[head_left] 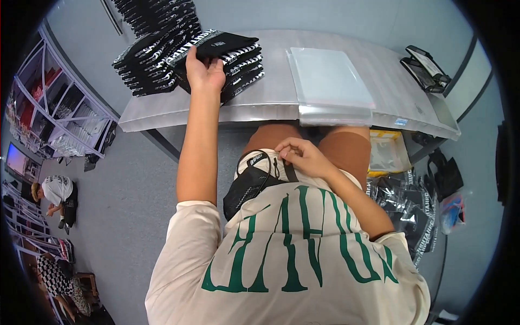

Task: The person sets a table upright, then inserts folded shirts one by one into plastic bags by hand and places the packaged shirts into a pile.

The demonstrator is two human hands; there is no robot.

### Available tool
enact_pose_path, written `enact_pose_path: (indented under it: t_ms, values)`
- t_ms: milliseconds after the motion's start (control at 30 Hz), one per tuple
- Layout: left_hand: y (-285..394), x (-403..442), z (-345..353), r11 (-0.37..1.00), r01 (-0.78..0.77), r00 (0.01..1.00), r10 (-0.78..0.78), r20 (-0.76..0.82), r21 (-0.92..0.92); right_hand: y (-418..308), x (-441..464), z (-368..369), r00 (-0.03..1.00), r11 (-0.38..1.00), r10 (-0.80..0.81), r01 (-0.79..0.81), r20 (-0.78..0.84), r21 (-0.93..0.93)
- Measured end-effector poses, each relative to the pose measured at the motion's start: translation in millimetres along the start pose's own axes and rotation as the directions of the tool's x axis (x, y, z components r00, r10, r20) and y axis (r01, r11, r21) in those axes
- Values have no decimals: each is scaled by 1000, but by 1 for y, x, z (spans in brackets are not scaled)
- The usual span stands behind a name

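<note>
My left hand [206, 76] reaches over the table's left part to a pile of folded black garments with white lettering. Its fingers grip the near edge of the top folded black garment [233, 42], which sits slightly askew on the pile [244, 67]. My right hand [303, 156] rests on my lap, over the light shorts near a dark cord. Its fingers are loosely bent and apart, with nothing seen in them. To the right of the pile lies a stack of clear plastic bags [327, 76], hanging partly over the table's front edge.
More folded black garments [143, 62] are stacked on the grey table [271, 97] at left, rising high behind. A black tray [425, 70] stands at the right end. Bagged black garments [403, 211] and a yellow box [387, 151] are below right. Shelves [59, 103] and two people are at far left.
</note>
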State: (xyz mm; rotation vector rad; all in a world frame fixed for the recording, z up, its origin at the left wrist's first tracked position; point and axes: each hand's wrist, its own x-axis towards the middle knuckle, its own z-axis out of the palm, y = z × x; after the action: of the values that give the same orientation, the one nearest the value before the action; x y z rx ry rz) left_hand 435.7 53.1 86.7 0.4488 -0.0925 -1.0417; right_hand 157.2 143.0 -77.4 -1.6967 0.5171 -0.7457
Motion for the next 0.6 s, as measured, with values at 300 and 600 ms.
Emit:
enact_pose_path:
  t_ms: [300, 600]
  values:
    - [-15, 23, -10, 989, -128, 992, 128, 1, 78, -29, 47, 17, 995, 971, 49, -67, 84, 228]
    - [-42, -98, -70, 980, 0, 952, -60, 300, 197, -61, 92, 6, 989, 695, 103, 4, -106, 719]
